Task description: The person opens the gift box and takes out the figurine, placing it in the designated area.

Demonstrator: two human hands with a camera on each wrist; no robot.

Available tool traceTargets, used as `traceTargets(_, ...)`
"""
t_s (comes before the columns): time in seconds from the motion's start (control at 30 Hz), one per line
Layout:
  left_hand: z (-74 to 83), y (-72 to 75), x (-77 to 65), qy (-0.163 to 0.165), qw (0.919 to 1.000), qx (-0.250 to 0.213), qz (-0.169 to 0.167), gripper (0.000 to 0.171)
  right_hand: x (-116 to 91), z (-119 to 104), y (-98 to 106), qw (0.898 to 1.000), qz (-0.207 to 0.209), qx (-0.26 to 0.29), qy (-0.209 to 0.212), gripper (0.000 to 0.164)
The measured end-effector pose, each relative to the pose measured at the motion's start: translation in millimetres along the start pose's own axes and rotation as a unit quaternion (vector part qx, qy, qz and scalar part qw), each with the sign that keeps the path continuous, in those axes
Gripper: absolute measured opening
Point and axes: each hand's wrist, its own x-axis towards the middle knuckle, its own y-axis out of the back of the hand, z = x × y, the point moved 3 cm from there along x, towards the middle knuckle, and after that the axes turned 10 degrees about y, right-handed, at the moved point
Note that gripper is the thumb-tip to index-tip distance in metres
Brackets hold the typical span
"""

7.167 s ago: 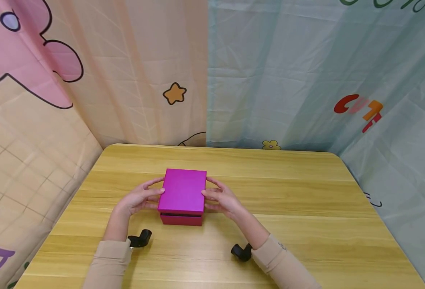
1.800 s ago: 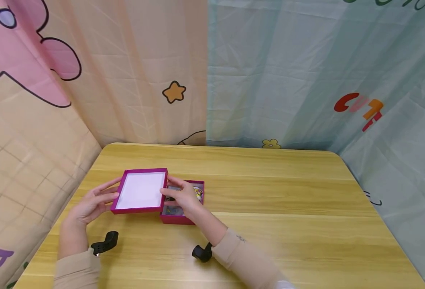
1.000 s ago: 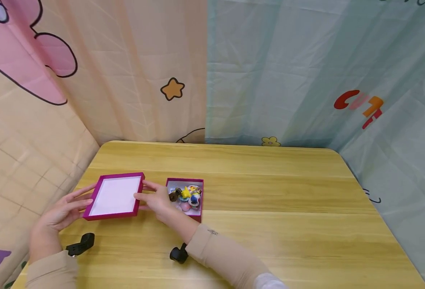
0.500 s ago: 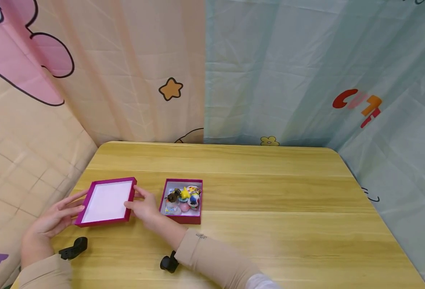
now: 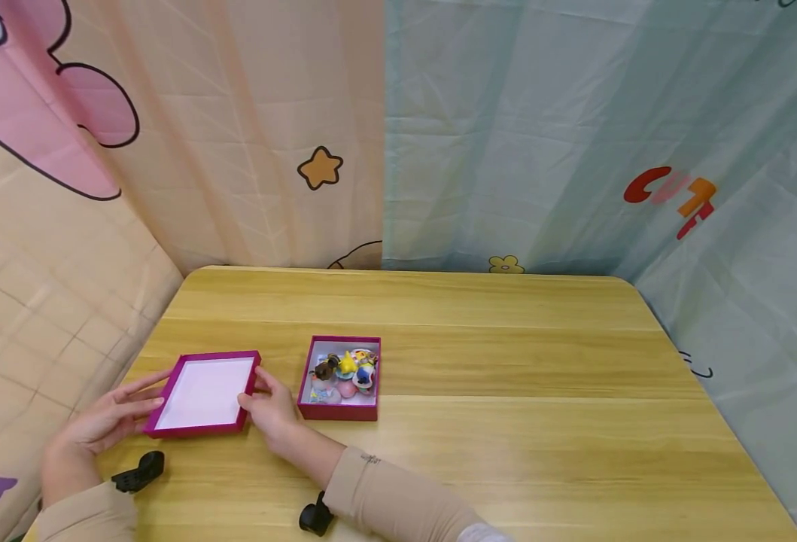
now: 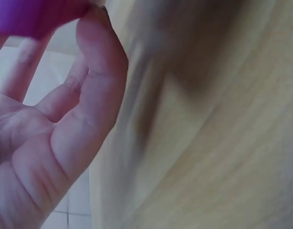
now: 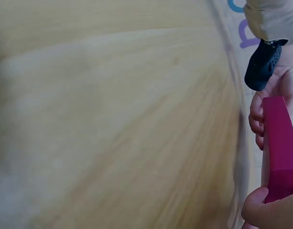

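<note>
A magenta box lid [image 5: 205, 393] is turned with its white inside toward the head camera, at the left of the table. My left hand [image 5: 100, 421] pinches its left side between thumb and fingers. On the opposite side, my right hand [image 5: 275, 412] grips the lid's edge. In the left wrist view, the left thumb [image 6: 96, 71] bends up to the purple lid's corner [image 6: 39, 16]. The right wrist view shows the magenta lid wall [image 7: 282, 138] between both hands. Just right of the right hand, the uncovered box [image 5: 340, 412] holds several small toy figures [image 5: 347, 363], one bright yellow.
The wooden table [image 5: 506, 421] carries the box near its middle. Printed curtains [image 5: 506, 135] hang behind the table's far edge and along its sides. Black wrist cameras [image 5: 142, 470] stick out from the sleeves above the tabletop.
The lid, earlier on the box, was lifted off, turned over and carried left by both hands. In the last half second it has come lower and nearer to me. The box stays put, its toys showing.
</note>
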Motion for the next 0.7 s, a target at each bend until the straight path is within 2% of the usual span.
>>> traceTargets(0.17, -2.4, -0.4, 1.9, 0.025, 0.9996, -0.013, -0.002, 0.048, -0.3, 7.4, 2.1, 1.000, 0.006, -0.003, -0.006, 0.047)
traceTargets(0.43, -0.6, -1.6, 3.8, 0.076, 0.9952, 0.021, 0.058, 0.044, -1.1, 9.7, 4.1, 1.000, 0.011, -0.002, -0.007, 0.043)
traceTargets(0.7, -0.3, -5.1, 5.0, 0.093, 0.9888, 0.040, 0.110, 0.039, -1.7, 9.2, 7.0, 0.999, 0.014, -0.034, 0.012, 0.042)
